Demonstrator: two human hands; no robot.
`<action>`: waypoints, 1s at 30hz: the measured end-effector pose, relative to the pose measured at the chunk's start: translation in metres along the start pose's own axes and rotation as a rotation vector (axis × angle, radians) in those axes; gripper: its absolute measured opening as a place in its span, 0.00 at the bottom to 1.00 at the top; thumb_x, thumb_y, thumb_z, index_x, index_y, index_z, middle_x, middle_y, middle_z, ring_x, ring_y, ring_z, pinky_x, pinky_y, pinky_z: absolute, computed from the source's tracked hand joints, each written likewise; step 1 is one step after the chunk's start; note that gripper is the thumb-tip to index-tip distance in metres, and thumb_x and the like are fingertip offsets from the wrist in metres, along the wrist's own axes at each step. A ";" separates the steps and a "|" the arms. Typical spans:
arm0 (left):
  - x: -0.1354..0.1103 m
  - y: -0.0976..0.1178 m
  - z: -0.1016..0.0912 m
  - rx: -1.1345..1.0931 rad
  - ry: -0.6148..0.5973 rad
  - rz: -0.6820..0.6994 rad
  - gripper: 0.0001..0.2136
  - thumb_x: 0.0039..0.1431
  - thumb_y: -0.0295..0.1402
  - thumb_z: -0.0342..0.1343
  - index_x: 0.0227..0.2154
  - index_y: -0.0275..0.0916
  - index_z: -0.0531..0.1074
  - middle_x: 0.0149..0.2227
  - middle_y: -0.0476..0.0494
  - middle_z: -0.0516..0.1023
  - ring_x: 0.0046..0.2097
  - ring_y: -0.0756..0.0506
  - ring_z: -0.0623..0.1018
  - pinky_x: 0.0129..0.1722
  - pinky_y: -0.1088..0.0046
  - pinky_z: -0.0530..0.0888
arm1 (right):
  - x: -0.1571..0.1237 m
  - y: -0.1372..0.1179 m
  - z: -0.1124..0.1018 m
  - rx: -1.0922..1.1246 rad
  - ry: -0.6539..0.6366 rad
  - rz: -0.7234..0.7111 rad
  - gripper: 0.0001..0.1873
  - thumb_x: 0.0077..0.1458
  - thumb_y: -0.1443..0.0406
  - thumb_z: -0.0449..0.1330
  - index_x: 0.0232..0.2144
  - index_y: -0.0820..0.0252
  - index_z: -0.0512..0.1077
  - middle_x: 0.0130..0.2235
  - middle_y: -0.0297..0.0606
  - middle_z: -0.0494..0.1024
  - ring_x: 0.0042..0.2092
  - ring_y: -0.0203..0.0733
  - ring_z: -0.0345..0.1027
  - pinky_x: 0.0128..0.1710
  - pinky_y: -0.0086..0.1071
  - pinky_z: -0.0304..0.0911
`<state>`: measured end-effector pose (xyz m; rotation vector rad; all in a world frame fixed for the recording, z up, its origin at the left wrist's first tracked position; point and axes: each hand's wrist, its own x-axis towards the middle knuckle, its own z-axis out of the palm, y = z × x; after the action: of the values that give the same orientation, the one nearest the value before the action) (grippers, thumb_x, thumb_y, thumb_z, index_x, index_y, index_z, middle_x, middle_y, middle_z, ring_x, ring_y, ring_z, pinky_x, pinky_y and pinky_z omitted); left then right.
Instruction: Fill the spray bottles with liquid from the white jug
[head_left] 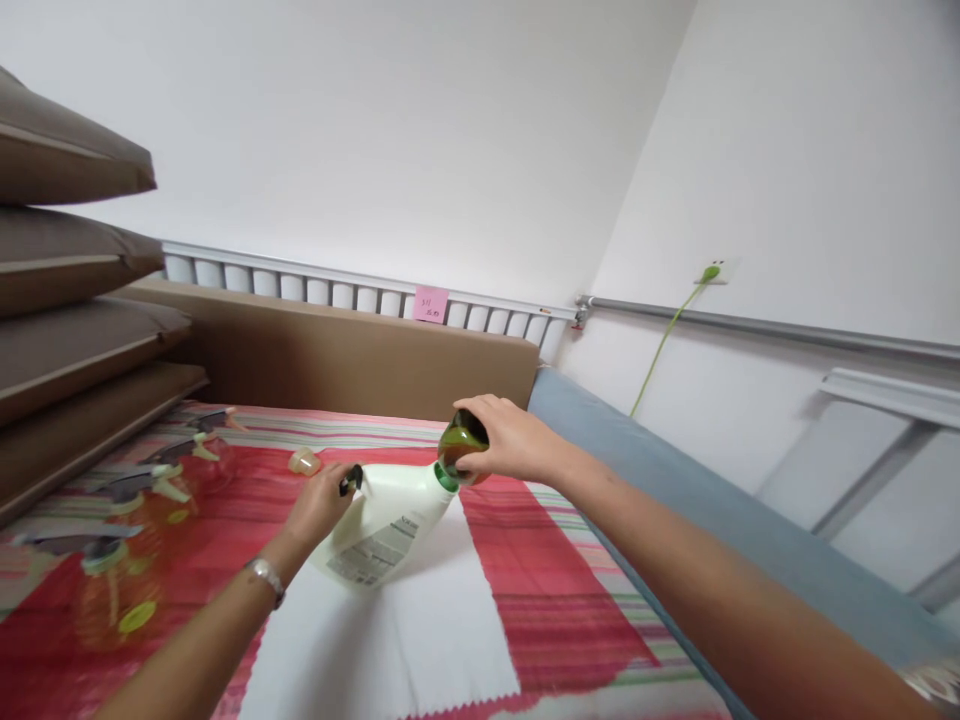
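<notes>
A white plastic jug (390,525) with a grey printed label leans to the right over a white cloth (442,620). My left hand (330,500) is closed at the jug's upper left side, around its handle area. A small black piece (350,480) shows at those fingertips; its kind is unclear. My right hand (506,435) grips a dark green, see-through cap (463,440) at the jug's mouth, against the green neck ring (445,478). Whether the cap is threaded on cannot be seen. Left of the jug lies a small pale cap (304,461).
Several clear spray bottles (120,600) with orange liquid stand at the left on a red and striped cloth (555,580). Stacked brown cushions (82,330) rise behind them. A brown padded board (360,365) closes the back; a blue-grey pad (675,500) runs along the right.
</notes>
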<state>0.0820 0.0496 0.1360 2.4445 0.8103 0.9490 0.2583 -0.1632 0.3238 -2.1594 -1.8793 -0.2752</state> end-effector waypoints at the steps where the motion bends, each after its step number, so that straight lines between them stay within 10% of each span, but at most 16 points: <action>1: -0.001 -0.002 0.000 -0.008 0.006 -0.008 0.11 0.48 0.24 0.50 0.35 0.39 0.72 0.33 0.42 0.77 0.37 0.42 0.76 0.35 0.71 0.68 | 0.000 0.002 0.001 0.031 0.018 0.012 0.35 0.40 0.52 0.63 0.51 0.52 0.62 0.49 0.41 0.68 0.48 0.50 0.61 0.44 0.40 0.59; 9: -0.004 -0.036 0.000 -0.120 0.078 -0.121 0.07 0.45 0.28 0.52 0.30 0.40 0.71 0.28 0.46 0.76 0.33 0.44 0.75 0.32 0.74 0.66 | 0.005 0.021 0.022 0.397 0.191 0.242 0.37 0.39 0.52 0.65 0.53 0.53 0.62 0.51 0.42 0.68 0.51 0.50 0.63 0.50 0.43 0.57; 14: -0.012 -0.073 0.003 -0.242 0.143 -0.272 0.09 0.44 0.34 0.53 0.29 0.37 0.70 0.21 0.50 0.71 0.25 0.47 0.72 0.24 0.76 0.64 | -0.007 0.024 0.060 1.156 0.428 0.486 0.30 0.43 0.53 0.63 0.49 0.53 0.64 0.51 0.40 0.70 0.50 0.47 0.65 0.44 0.39 0.63; 20: -0.020 -0.100 0.007 -0.414 0.176 -0.397 0.12 0.40 0.38 0.54 0.28 0.35 0.69 0.16 0.55 0.66 0.16 0.51 0.66 0.17 0.76 0.62 | -0.057 0.007 0.158 2.146 0.293 0.860 0.19 0.49 0.54 0.61 0.40 0.58 0.70 0.42 0.42 0.77 0.40 0.45 0.71 0.38 0.39 0.66; 25: -0.020 -0.101 0.008 -0.498 0.180 -0.437 0.12 0.37 0.36 0.55 0.26 0.35 0.69 0.15 0.55 0.66 0.15 0.52 0.65 0.15 0.77 0.61 | -0.098 -0.012 0.221 2.360 0.160 1.047 0.20 0.48 0.53 0.61 0.39 0.62 0.71 0.37 0.45 0.79 0.36 0.46 0.72 0.36 0.39 0.66; 30: -0.019 -0.092 0.001 -0.553 0.200 -0.466 0.15 0.35 0.35 0.59 0.28 0.33 0.71 0.14 0.56 0.65 0.15 0.52 0.65 0.15 0.77 0.61 | -0.116 -0.016 0.226 2.398 0.132 1.076 0.21 0.48 0.55 0.62 0.42 0.60 0.70 0.39 0.45 0.78 0.36 0.47 0.72 0.36 0.40 0.66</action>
<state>0.0372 0.1064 0.0761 1.6198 0.9706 1.0641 0.2196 -0.1975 0.0750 -0.7030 0.1170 1.2272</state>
